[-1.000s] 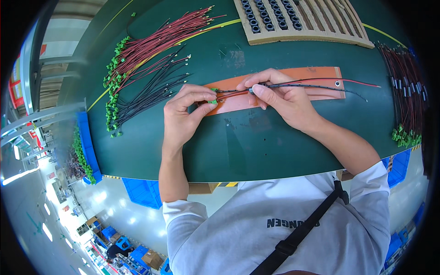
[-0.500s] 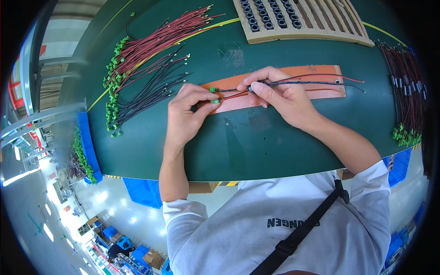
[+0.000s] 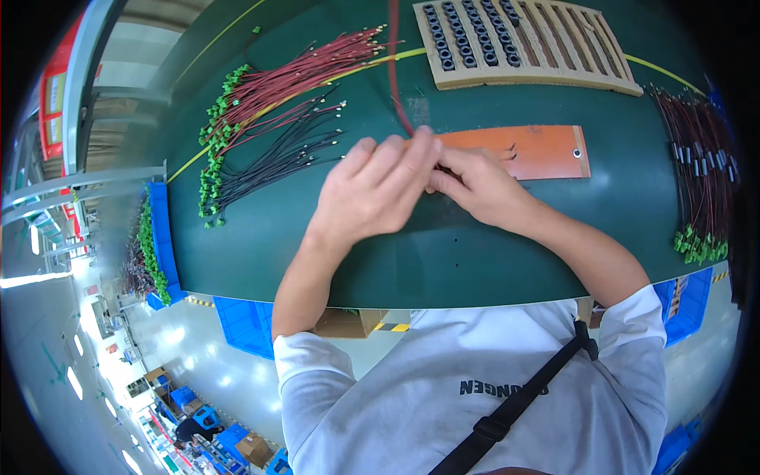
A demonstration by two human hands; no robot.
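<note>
Both my hands meet over the left part of an orange strip (image 3: 546, 150) on the green table. My left hand (image 3: 372, 190) is closed, its fingertips bunched against the right hand's fingers. From this meeting point a red wire (image 3: 393, 71) rises in a curve toward the far edge, blurred by motion. My right hand (image 3: 491, 190) is pinched closed, and its fingers hide what is between them. Two short dark tips (image 3: 511, 150) show on the strip just beyond it. Neither the black ring nor the green connectors can be seen at my hands.
Red wires (image 3: 309, 63) and black wires (image 3: 269, 162) with green connectors lie at the left. A tray (image 3: 538, 79) with several black rings stands at the back. Bundled wires (image 3: 701, 174) lie at the right. Blue bins (image 3: 241, 324) sit below the table's front edge.
My left hand has moved right, from the green connectors to my right fingertips. The red wire now swings up toward the far side. The black ring, visible before, is now hidden.
</note>
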